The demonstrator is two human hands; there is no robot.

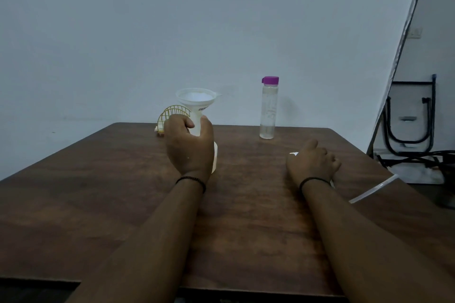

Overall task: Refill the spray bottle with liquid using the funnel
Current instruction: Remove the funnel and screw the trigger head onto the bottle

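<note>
A white funnel point(195, 99) stands upright in the neck of the white spray bottle point(215, 155) at the middle of the brown table point(98, 192). My left hand point(188, 145) grips the bottle's neck just under the funnel and hides most of the bottle. My right hand point(312, 162) lies on the table to the right, fingers curled over the white spray head point(293, 154), of which only a tip shows. The head's clear dip tube point(374, 188) trails out to the right. A clear water bottle point(268, 110) with a purple cap stands upright at the back, shut.
A small yellow wire rack point(170, 114) sits at the table's far edge, just behind my left hand. A slanted white board point(403, 44) and black folding metal frames point(408, 118) stand off the table's right side. A plain wall is behind.
</note>
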